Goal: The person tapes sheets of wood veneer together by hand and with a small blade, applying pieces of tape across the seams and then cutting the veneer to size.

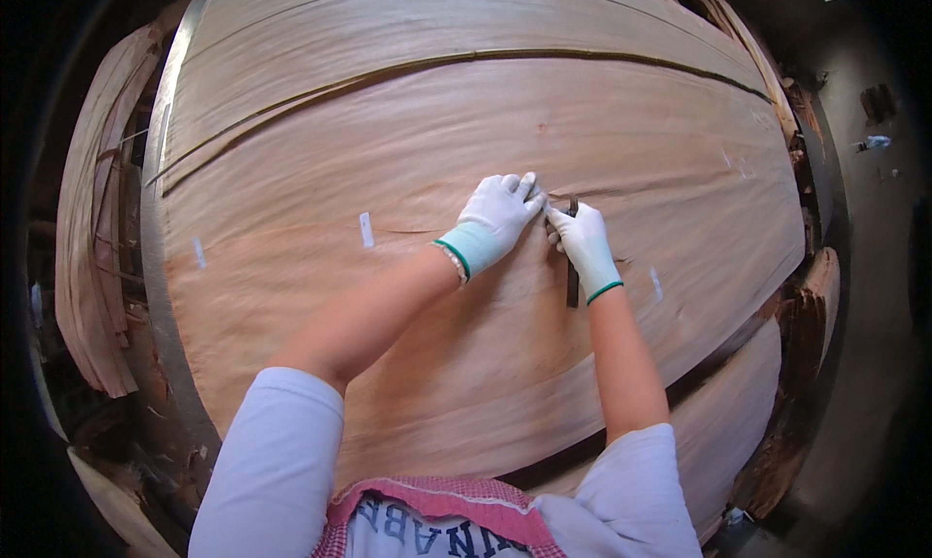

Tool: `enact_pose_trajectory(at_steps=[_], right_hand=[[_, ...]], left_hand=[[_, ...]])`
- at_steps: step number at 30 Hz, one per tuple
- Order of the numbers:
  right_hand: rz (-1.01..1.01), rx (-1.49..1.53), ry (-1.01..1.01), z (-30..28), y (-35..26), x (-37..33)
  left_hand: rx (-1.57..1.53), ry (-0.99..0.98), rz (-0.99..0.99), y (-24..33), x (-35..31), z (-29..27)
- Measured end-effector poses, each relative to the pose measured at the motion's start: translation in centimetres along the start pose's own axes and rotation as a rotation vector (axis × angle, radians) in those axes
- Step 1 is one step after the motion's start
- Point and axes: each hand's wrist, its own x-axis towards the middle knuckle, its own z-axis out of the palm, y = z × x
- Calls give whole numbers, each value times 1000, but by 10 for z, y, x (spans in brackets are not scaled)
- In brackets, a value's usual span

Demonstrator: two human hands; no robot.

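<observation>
A broad sheet of pale brown wood veneer [427,131] lies spread in front of me. My left hand [493,213], in a white glove with a green cuff edge, rests on the sheet with its fingers stretched toward a wrinkled split [621,191]. Close to its right, my right hand [585,242] wears a matching glove and is closed around a dark, narrow, flat tool [573,288]; its exact kind is unclear. The fingertips of both hands nearly meet at the split. Short white tape strips [366,230] stick to the veneer on either side.
A long thin dark strip [476,55] crosses the far part of the sheet. A metal edge [160,169] runs along the left side. Stacked veneer pieces [92,218] stand beyond it, and more veneer [728,383] lies low at the right. Scraps dot the floor [864,296].
</observation>
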Motion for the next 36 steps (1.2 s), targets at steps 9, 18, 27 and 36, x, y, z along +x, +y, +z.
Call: enact_pose_trajectory(at_steps=[9,18,27,36], right_hand=[[-71,-175,-98,-65,-17,24],[-60,209,-313,30,-85,0],[-264,-345,52,83,-71,3],[-554,-582,-5,-47,-38,-6]], left_hand=[[-521,-161,-163,-20,15,-23],[-217,467,-215,-51,-62,-41],[6,25,-73,-60,-59,-19],[-98,50,-65,-71,-57,-22]])
